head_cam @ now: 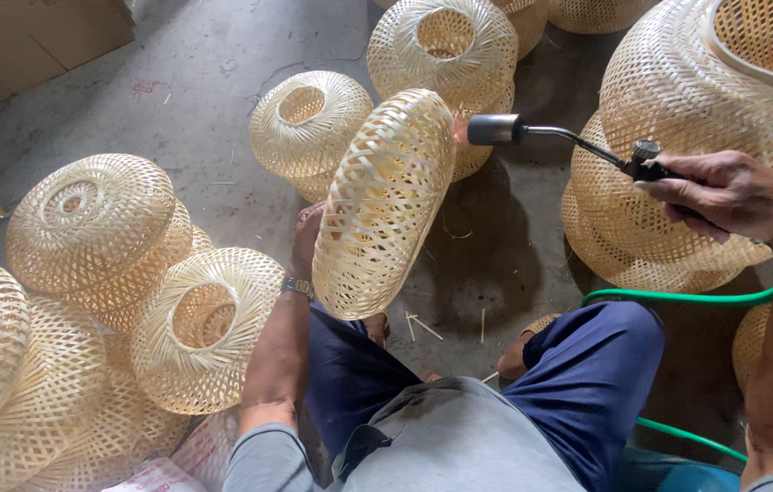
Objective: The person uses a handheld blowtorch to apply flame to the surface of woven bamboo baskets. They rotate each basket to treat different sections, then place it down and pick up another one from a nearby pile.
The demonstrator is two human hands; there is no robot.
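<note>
Baskets all around on the floor (213,91).

One basket (385,205) is in the middle, held up by the left hand (306,239) behind it. The torch (551,137) in the right hand (724,193) points at it from the right. Basket piles (86,301) sit left, more baskets (678,137) right. A hose (678,297) lies by the right knee.

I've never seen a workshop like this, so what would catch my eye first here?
At centre, the left hand holds a woven bamboo lampshade on edge while the right hand aims a gas torch at its rim, where a small flame glows. More woven shades are heaped all around on the concrete floor.
</note>
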